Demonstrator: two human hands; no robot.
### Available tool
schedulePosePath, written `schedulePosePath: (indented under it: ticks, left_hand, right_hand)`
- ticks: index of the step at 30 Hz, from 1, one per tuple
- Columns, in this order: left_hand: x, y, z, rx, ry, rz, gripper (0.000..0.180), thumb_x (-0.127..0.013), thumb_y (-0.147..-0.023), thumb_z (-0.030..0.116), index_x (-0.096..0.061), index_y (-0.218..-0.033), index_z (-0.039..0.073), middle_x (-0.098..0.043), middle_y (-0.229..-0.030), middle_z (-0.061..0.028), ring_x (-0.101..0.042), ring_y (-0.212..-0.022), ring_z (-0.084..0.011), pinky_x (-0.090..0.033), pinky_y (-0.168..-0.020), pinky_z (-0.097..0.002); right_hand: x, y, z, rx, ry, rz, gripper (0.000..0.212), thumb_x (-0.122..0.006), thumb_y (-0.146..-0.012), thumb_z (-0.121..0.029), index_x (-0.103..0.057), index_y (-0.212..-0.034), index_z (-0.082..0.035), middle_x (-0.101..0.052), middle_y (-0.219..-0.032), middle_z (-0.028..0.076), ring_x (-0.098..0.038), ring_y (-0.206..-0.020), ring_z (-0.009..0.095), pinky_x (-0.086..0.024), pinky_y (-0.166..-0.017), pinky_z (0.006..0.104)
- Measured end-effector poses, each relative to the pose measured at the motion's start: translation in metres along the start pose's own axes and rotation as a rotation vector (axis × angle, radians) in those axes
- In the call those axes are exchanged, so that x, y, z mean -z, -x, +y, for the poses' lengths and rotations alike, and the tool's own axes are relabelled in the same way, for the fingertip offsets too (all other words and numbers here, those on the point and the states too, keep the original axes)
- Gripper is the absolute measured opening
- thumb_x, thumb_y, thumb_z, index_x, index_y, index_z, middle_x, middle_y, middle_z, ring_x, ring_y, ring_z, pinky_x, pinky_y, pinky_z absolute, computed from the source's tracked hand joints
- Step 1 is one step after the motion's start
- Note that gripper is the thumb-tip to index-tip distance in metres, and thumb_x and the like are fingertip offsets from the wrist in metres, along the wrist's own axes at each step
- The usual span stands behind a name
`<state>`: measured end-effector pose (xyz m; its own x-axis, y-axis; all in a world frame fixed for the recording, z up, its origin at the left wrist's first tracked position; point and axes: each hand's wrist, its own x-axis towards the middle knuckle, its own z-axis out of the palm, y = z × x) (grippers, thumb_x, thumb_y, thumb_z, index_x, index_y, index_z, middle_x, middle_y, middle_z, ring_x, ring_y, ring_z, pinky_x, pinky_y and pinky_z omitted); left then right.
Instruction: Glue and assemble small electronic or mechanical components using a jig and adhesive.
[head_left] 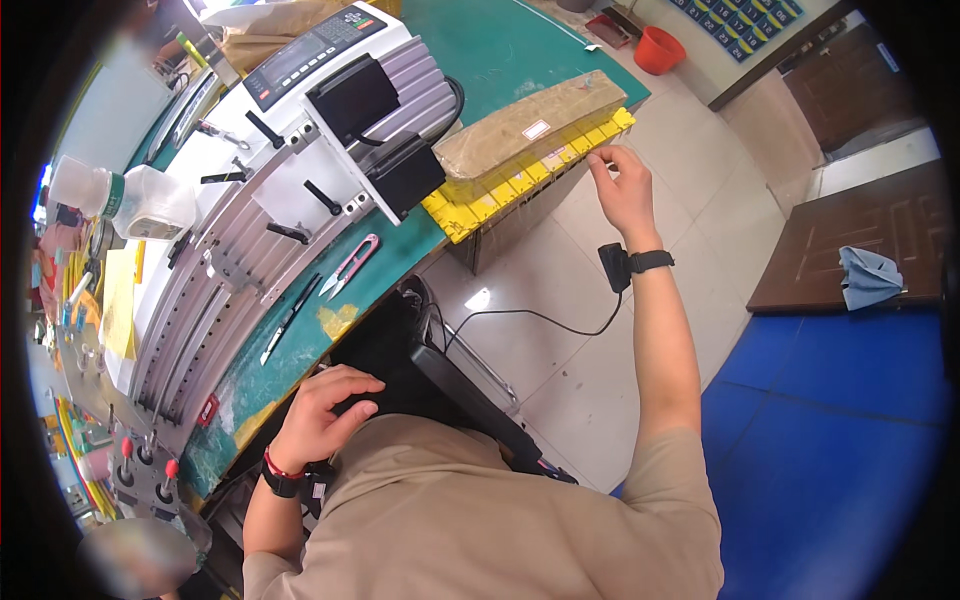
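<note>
My right hand (624, 196) is raised past the right end of a long yellow strip (545, 165) with repeated segments. Its fingers are drawn together in a pinch, and whatever they may hold is too small to make out. On the yellow strip, toward the back, lies a long brown wrapped block (530, 125) with a white label. My left hand (325, 412) hovers by the table's front edge, thumb apart from the loosely bent fingers, holding nothing. Nearest to it on the green table (385, 275) are a cutter knife (290, 318) and pink-handled thread snips (350, 266).
A grey machine (330, 130) with a keypad panel and black levers fills the table's left side. A plastic bottle (150, 200) lies near it. A black chair (470, 410) stands below the table edge. A cable runs from my right wrist device (616, 266). A red bucket (658, 50) sits beyond.
</note>
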<state>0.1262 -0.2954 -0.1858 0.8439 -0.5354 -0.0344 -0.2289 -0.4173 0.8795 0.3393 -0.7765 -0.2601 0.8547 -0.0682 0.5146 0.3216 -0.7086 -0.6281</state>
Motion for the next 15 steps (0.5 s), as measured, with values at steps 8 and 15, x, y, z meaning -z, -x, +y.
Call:
schedulePosePath:
  ticks: [8,15]
  left_hand:
    - [-0.007,-0.003,0.0,0.003,-0.022,-0.003,0.024,-0.079,-0.095,0.008,-0.078,-0.117,-0.001,-0.078,-0.112,-0.0169,-0.074,-0.102,-0.0333,-0.057,-0.091,-0.0407]
    - [-0.011,-0.008,0.003,0.009,-0.046,-0.029,0.025,-0.08,-0.094,0.009,-0.078,-0.117,-0.001,-0.078,-0.111,-0.0167,-0.073,-0.101,-0.0334,-0.057,-0.09,-0.0407]
  right_hand:
    - [-0.001,0.002,0.005,0.049,-0.01,-0.044,0.012,-0.076,-0.096,-0.011,-0.073,-0.098,0.0,-0.073,-0.096,0.013,-0.07,-0.092,0.03,-0.056,-0.084,0.0413]
    - [-0.007,0.005,-0.004,0.164,0.132,0.057,0.007,-0.073,-0.094,-0.006,-0.068,-0.093,-0.001,-0.072,-0.094,0.014,-0.068,-0.092,0.035,-0.055,-0.081,0.0457]
